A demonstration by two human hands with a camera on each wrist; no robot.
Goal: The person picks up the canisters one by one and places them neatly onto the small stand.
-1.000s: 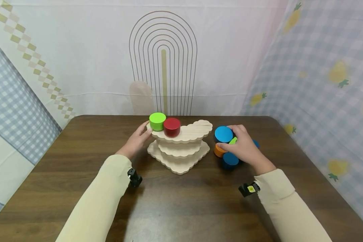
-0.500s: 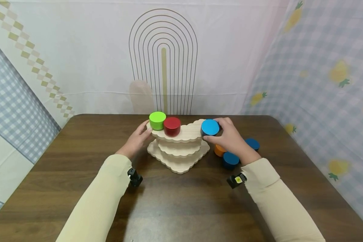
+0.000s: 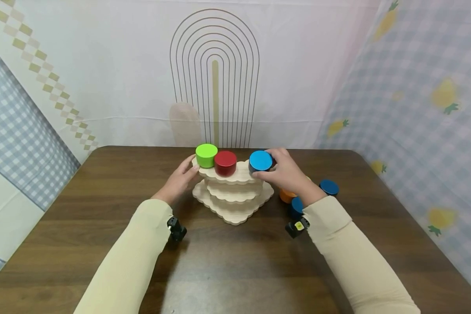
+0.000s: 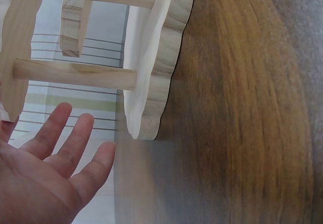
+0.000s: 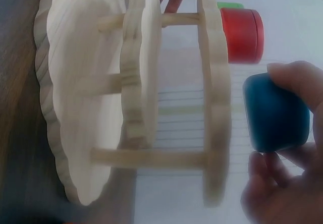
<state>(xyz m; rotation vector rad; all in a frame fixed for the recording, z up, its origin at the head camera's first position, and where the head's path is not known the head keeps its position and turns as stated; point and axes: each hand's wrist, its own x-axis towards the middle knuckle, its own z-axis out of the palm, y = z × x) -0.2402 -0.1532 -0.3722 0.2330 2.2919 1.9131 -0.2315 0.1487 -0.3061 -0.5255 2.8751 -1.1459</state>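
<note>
A tiered pale wooden stand with scalloped shelves stands on the table, its tiers joined by dowels. My left hand pinches the left end of the top shelf; three fingers spread loosely below it. A light green round tin and a red round tin sit side by side on that shelf. My right hand grips a blue round tin at the shelf's right end. From the right wrist, a gap shows between this blue tin and the shelf.
Right of the stand, a dark blue tin, an orange tin and another blue tin stand on the brown wooden table, partly covered by my right forearm. Patterned cloth hangs behind the table.
My right hand has carried the blue tin left from the group of tins to over the top shelf's right end. My left hand has stayed on the stand.
</note>
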